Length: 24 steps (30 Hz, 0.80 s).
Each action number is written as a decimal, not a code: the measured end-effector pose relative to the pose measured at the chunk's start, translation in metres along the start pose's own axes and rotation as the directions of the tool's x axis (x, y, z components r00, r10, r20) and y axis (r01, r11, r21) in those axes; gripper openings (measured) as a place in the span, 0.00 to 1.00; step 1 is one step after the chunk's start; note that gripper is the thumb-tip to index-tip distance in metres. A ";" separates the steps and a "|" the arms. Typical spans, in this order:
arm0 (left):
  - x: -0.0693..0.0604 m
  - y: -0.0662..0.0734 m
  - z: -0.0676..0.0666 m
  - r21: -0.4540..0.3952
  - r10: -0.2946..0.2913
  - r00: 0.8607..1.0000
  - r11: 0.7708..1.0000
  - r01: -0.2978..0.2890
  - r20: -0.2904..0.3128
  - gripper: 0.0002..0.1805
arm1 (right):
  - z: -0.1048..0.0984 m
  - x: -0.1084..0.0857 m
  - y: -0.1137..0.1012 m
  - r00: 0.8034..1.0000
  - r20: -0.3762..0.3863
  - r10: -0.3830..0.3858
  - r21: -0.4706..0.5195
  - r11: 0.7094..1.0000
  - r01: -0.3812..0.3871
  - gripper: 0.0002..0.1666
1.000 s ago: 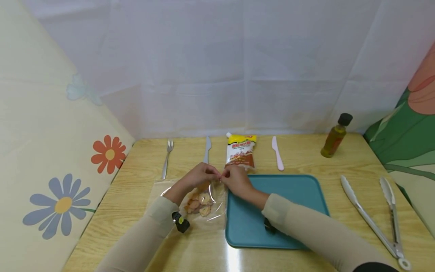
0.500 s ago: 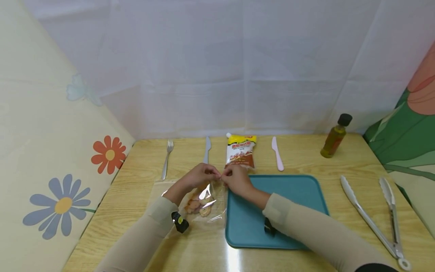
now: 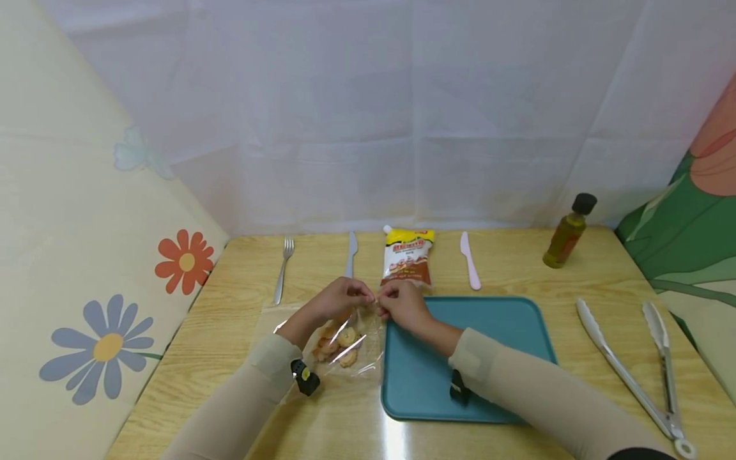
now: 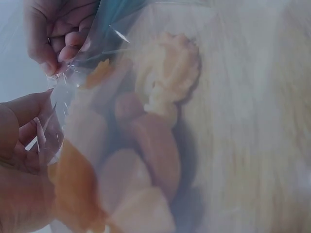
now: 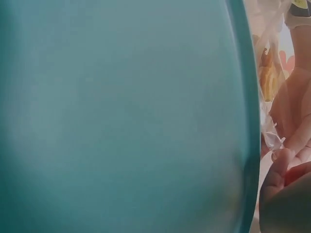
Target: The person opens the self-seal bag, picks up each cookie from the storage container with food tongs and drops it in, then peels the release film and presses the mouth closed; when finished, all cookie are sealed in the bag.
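Observation:
A clear plastic bag (image 3: 369, 358) holding several small food pieces (image 3: 345, 338), some with scalloped edges, lies at the left of the tray. My left hand (image 3: 333, 300) pinches the bag's right edge near its upper corner between thumb and fingers. Right beside it, my right hand (image 3: 405, 306) pinches the same edge, the fingertips of both hands nearly touching. In the left wrist view, the bag film (image 4: 243, 97) covers most of the picture, with wrinkled plastic between the two hands. The right wrist view has bunched plastic (image 5: 273, 141) at the fingertips.
A teal tray (image 3: 483, 319) lies under my right forearm. Behind stand or lie a fork (image 3: 282, 271), grey knife (image 3: 350, 254), sauce pouch (image 3: 407, 255), pink knife (image 3: 470, 262) and black-capped bottle (image 3: 566, 236). Spread metal tongs (image 3: 623, 370) lie at the right.
Both hands stay at the bag's edge. The right hand's fingers shift slightly, rising a little and tilting; the plastic's glare moves over the food pieces.

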State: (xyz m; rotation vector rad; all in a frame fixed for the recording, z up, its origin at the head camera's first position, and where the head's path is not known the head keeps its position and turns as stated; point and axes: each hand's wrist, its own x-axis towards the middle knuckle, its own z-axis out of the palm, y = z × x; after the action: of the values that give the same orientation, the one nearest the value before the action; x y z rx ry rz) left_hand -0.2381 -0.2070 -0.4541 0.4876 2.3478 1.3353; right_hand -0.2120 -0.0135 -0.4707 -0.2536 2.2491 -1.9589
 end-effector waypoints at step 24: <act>0.002 -0.002 0.001 0.012 -0.029 0.999 0.999 0.030 -0.039 0.07 | -0.011 -0.001 0.002 0.996 0.070 0.054 0.213 0.975 -0.068 0.06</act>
State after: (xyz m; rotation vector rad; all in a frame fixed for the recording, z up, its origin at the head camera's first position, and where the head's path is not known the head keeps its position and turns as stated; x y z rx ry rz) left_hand -0.2392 -0.2061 -0.4563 0.4327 2.3873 1.3287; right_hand -0.2134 -0.0027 -0.4708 -0.2145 1.9613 -2.1090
